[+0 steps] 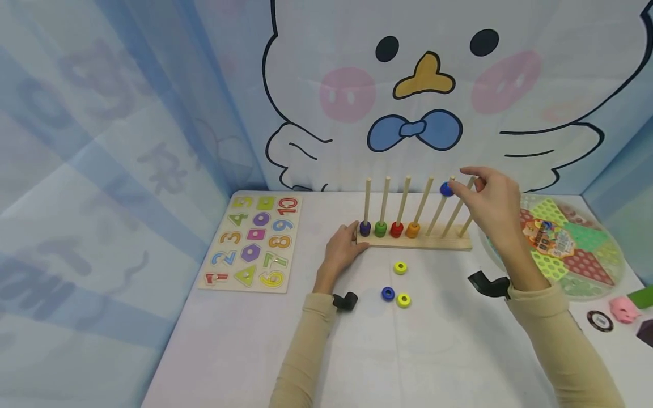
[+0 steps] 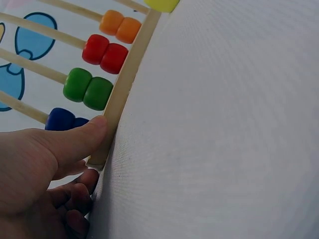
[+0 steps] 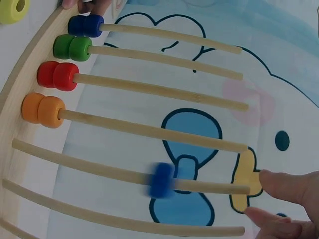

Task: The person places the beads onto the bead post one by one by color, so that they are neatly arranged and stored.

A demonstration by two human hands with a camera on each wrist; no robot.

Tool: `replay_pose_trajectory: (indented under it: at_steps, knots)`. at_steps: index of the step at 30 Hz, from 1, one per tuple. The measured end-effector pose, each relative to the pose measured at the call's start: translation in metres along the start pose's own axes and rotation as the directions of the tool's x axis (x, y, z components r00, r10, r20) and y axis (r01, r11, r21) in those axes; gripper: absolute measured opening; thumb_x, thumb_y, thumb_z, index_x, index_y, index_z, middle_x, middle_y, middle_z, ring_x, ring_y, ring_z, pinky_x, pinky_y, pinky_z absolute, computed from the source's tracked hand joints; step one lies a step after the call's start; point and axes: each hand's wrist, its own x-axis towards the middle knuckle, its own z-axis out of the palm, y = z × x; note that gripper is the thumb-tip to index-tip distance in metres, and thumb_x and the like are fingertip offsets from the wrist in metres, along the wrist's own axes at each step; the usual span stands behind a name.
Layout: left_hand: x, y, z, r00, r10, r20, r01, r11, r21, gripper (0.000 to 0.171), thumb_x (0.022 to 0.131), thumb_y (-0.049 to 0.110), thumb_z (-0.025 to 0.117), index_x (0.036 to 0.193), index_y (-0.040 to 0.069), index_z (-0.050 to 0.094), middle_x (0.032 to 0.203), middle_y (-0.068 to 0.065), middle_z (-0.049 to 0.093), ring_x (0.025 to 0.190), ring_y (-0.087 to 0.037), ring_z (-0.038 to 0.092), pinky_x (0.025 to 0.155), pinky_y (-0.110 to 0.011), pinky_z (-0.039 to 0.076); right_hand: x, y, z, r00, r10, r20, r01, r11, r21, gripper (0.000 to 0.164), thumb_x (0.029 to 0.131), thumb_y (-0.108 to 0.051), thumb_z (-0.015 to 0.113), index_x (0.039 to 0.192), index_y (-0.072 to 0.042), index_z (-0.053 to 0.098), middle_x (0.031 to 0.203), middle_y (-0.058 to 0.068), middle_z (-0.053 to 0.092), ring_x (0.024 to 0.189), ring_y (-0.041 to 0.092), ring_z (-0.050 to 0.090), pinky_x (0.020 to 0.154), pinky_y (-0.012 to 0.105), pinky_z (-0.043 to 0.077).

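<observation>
A wooden peg rack (image 1: 415, 242) has a row of upright pegs on its base. My left hand (image 1: 340, 249) grips the base's left end, thumb in front. Dark blue beads (image 2: 61, 119), green beads (image 2: 88, 89), red beads (image 2: 104, 54) and orange beads (image 2: 119, 26) sit in pairs on the first pegs. On the fifth peg a single blue bead (image 3: 161, 180), blurred, is partway down the shaft. Beyond that peg's tip, my right hand (image 1: 492, 207) has thumb and finger parted, holding nothing. Two yellow rings (image 1: 400, 267) and a blue ring (image 1: 388, 293) lie before the rack.
A number-and-shape puzzle board (image 1: 250, 243) lies at the left. At the right are a round patterned board (image 1: 586, 272), a pink pig toy (image 1: 624, 310) and a black-and-white disc (image 1: 600, 321). A printed cloth backdrop (image 1: 408, 164) stands behind the rack.
</observation>
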Motion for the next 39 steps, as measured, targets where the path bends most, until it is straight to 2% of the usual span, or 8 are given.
replay_pose_trajectory:
  at_steps: [5, 9, 12, 15, 20, 25, 34, 39]
  knots:
    - [0.000, 0.000, 0.000, 1.000, 0.005, -0.006, -0.005, 1.000, -0.005, 0.070, 0.085, 0.040, 0.070, 0.143, 0.013, 0.044, 0.090, 0.001, 0.051, 0.073, -0.012, 0.047, 0.062, -0.025, 0.038, -0.024, 0.002, 0.009, 0.993, -0.062, -0.096, 0.075, 0.988, 0.137, 0.038, 0.086, -0.031, 0.071, 0.116, -0.007, 0.068, 0.066, 0.008, 0.039, 0.056, 0.018, 0.032, 0.050, 0.028, 0.023]
    - [0.000, 0.000, 0.001, 1.000, 0.016, -0.016, -0.016, 1.000, -0.001, 0.070, 0.084, 0.040, 0.071, 0.142, 0.012, 0.045, 0.089, 0.001, 0.051, 0.073, -0.012, 0.047, 0.062, -0.025, 0.038, -0.060, 0.004, 0.029, 0.996, -0.017, 0.091, -0.005, 0.971, 0.240, 0.036, 0.085, -0.031, 0.072, 0.112, -0.006, 0.069, 0.064, 0.006, 0.038, 0.051, 0.013, 0.031, 0.043, 0.025, 0.025]
    - [0.001, -0.001, 0.000, 0.999, 0.025, -0.020, -0.025, 1.000, 0.004, 0.070, 0.084, 0.040, 0.071, 0.142, 0.011, 0.045, 0.089, 0.000, 0.051, 0.072, -0.013, 0.047, 0.061, -0.025, 0.038, -0.086, 0.007, 0.051, 0.953, 0.031, 0.300, -0.109, 0.963, 0.248, 0.038, 0.085, -0.033, 0.072, 0.112, -0.007, 0.068, 0.064, 0.003, 0.037, 0.051, 0.012, 0.032, 0.043, 0.025, 0.027]
    - [0.001, -0.001, -0.001, 0.999, 0.023, -0.023, -0.023, 1.000, 0.000, 0.070, 0.084, 0.040, 0.071, 0.142, 0.011, 0.045, 0.089, 0.000, 0.051, 0.072, -0.012, 0.047, 0.061, -0.025, 0.038, -0.105, 0.012, 0.073, 0.900, 0.043, 0.434, -0.154, 0.962, 0.225, 0.036, 0.084, -0.031, 0.073, 0.111, -0.008, 0.069, 0.063, 0.000, 0.035, 0.053, 0.013, 0.032, 0.047, 0.026, 0.027]
    - [0.000, -0.001, -0.002, 1.000, 0.014, -0.017, -0.014, 1.000, -0.011, 0.070, 0.084, 0.039, 0.071, 0.142, 0.011, 0.045, 0.088, 0.001, 0.051, 0.071, -0.012, 0.047, 0.060, -0.024, 0.037, -0.129, 0.020, 0.097, 0.837, 0.043, 0.546, -0.174, 0.966, 0.190, 0.035, 0.080, -0.029, 0.077, 0.107, -0.007, 0.071, 0.061, -0.003, 0.034, 0.053, 0.012, 0.031, 0.050, 0.026, 0.025]
    - [-0.001, 0.000, -0.001, 1.000, 0.016, -0.018, -0.016, 1.000, -0.011, 0.069, 0.084, 0.038, 0.072, 0.142, 0.011, 0.045, 0.087, 0.001, 0.051, 0.070, -0.012, 0.047, 0.059, -0.024, 0.037, -0.146, 0.023, 0.107, 0.793, 0.046, 0.608, -0.144, 0.983, 0.114, 0.039, 0.075, -0.033, 0.080, 0.105, -0.011, 0.071, 0.060, -0.004, 0.035, 0.055, 0.013, 0.032, 0.054, 0.028, 0.025]
    - [-0.001, -0.001, -0.001, 1.000, 0.013, -0.021, -0.013, 1.000, -0.009, 0.069, 0.085, 0.039, 0.071, 0.142, 0.011, 0.045, 0.087, 0.001, 0.050, 0.071, -0.012, 0.046, 0.059, -0.024, 0.036, -0.151, 0.024, 0.114, 0.792, 0.069, 0.606, -0.100, 0.995, 0.017, 0.037, 0.072, -0.034, 0.082, 0.101, -0.014, 0.072, 0.074, 0.000, 0.050, 0.068, 0.017, 0.043, 0.060, 0.032, 0.031]
    - [-0.001, 0.000, -0.001, 1.000, 0.017, -0.018, -0.017, 1.000, -0.010, 0.069, 0.084, 0.039, 0.071, 0.142, 0.011, 0.045, 0.087, 0.001, 0.049, 0.070, -0.012, 0.045, 0.059, -0.024, 0.035, -0.137, 0.015, 0.097, 0.839, 0.047, 0.542, -0.065, 0.998, 0.013, 0.039, 0.074, -0.037, 0.080, 0.102, -0.012, 0.072, 0.069, 0.000, 0.046, 0.062, 0.016, 0.040, 0.055, 0.030, 0.029]
